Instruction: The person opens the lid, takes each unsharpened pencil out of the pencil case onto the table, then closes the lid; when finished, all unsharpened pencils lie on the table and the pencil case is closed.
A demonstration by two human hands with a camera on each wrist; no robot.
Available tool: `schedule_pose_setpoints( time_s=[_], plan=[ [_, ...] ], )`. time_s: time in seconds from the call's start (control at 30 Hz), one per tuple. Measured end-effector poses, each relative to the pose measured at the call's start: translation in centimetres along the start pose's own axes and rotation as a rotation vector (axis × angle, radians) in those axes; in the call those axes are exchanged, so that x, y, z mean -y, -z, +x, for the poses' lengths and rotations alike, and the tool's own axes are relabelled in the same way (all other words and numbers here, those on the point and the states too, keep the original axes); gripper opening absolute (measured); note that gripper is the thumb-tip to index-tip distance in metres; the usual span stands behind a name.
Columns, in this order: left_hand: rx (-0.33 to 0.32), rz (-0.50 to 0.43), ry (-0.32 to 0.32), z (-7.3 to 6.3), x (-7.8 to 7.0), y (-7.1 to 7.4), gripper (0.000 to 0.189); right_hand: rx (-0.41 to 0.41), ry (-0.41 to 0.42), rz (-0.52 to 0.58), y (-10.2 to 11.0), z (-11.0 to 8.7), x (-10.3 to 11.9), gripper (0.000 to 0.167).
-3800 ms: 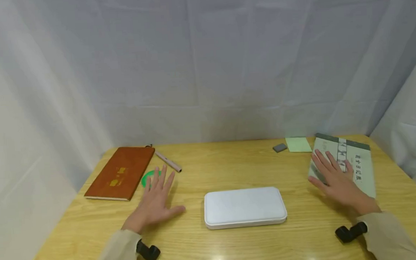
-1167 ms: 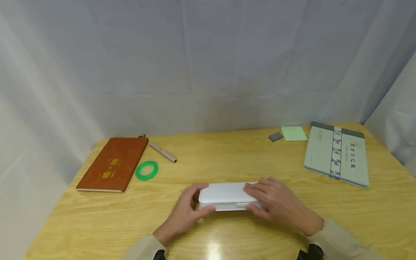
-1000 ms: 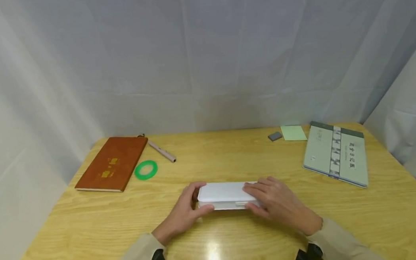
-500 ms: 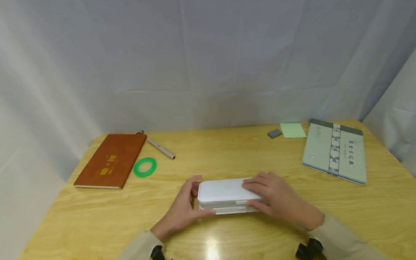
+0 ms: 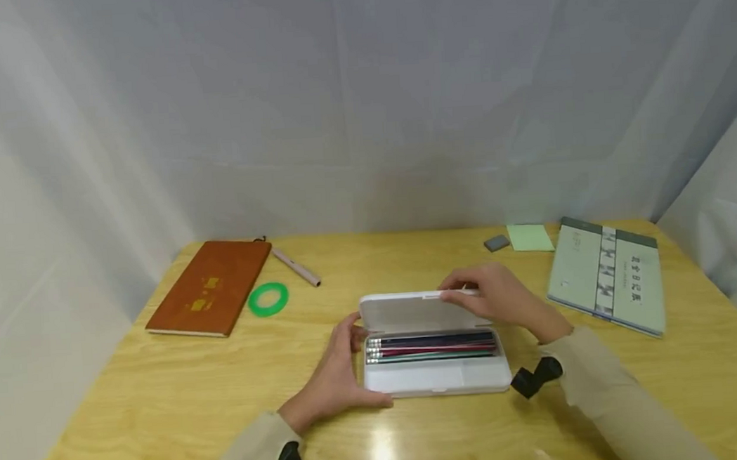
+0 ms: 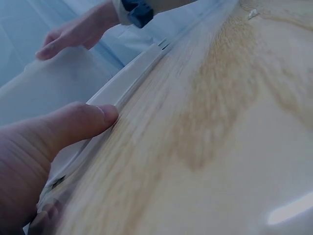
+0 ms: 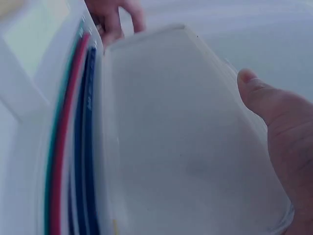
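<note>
A white pencil case [image 5: 416,380] lies on the table in front of me with its lid [image 5: 405,313] raised and tilted back. Several pencils [image 5: 435,347] in dark blue, red and green lie side by side in its rear section; the front section shows bare white plastic. My left hand [image 5: 336,376] grips the case's left end, thumb along the front edge, as the left wrist view shows too. My right hand [image 5: 495,294] pinches the lid's upper edge near its right corner. In the right wrist view that thumb [image 7: 259,90] lies against the lid's rim.
Back left, a brown notebook [image 5: 210,289] lies near a pen [image 5: 297,267] and a green tape ring [image 5: 268,299]. Back right are a grey eraser [image 5: 497,243], pale green sticky notes [image 5: 530,238] and a light green notebook [image 5: 606,275]. A white curtain [image 5: 399,115] hangs behind the table.
Both hands came from apart onto the closed pencil case. The right hand then moved up and back with the lid, opening the case and showing the pencils; the left hand stayed at the left end.
</note>
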State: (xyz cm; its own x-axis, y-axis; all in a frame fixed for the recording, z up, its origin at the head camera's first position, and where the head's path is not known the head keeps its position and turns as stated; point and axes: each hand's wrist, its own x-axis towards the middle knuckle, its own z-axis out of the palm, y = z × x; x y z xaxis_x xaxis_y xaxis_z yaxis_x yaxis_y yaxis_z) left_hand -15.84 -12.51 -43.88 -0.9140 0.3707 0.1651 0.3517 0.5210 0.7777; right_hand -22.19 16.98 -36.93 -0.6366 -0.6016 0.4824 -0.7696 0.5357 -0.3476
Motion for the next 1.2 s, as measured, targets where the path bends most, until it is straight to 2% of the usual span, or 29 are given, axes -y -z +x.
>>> schedule_pose_setpoints(
  time_s=[0.2, 0.33, 0.4, 0.47, 0.63, 0.7, 0.77, 0.83, 0.93, 1.0, 1.1, 1.2],
  plan=[
    [0.0, 0.03, -0.061, 0.2, 0.2, -0.6, 0.149, -0.037, -0.031, 0.055, -0.3, 1.4, -2.4, 0.005],
    [-0.003, 0.024, -0.041, 0.0, 0.2, -0.6, 0.149, -0.03, -0.049, 0.077, -0.6, 1.9, -2.8, 0.008],
    [-0.011, 0.03, -0.027, -0.2, 0.2, -0.5, 0.15, -0.045, -0.032, 0.069, -0.7, 2.0, -2.7, 0.013],
    [-0.019, 0.038, -0.021, -0.4, 0.3, -0.4, 0.15, -0.102, -0.002, 0.023, -0.9, 2.0, -2.5, 0.022],
    [-0.012, 0.059, -0.026, -0.4, 0.2, -0.2, 0.15, -0.365, 0.101, -0.111, -1.0, 0.9, -1.3, 0.047],
    [-0.005, 0.063, -0.026, -0.4, 0.2, -0.2, 0.15, -0.405, 0.139, -0.112, -1.0, -0.1, -0.7, 0.05],
    [0.0, 0.061, -0.021, -0.3, 0.2, -0.1, 0.15, -0.353, 0.163, -0.059, -1.2, -1.2, -0.2, 0.042],
    [0.002, 0.061, -0.023, -0.2, 0.2, -0.1, 0.15, -0.232, 0.152, 0.008, -1.4, -2.4, 0.1, 0.027],
    [0.003, 0.062, -0.02, -0.1, 0.2, 0.1, 0.15, -0.025, 0.072, 0.108, -2.0, -3.8, 0.3, 0.009],
    [0.004, 0.065, -0.013, 0.0, 0.2, 0.2, 0.15, 0.073, 0.003, 0.118, -2.5, -4.3, 0.4, 0.01],
    [0.011, 0.065, 0.0, 0.0, 0.2, 0.3, 0.15, 0.153, -0.059, 0.084, -3.2, -4.4, 0.6, 0.01],
    [0.017, 0.056, 0.012, 0.0, 0.1, 0.3, 0.151, 0.193, -0.076, 0.042, -3.8, -4.1, 0.9, 0.012]
  ],
)
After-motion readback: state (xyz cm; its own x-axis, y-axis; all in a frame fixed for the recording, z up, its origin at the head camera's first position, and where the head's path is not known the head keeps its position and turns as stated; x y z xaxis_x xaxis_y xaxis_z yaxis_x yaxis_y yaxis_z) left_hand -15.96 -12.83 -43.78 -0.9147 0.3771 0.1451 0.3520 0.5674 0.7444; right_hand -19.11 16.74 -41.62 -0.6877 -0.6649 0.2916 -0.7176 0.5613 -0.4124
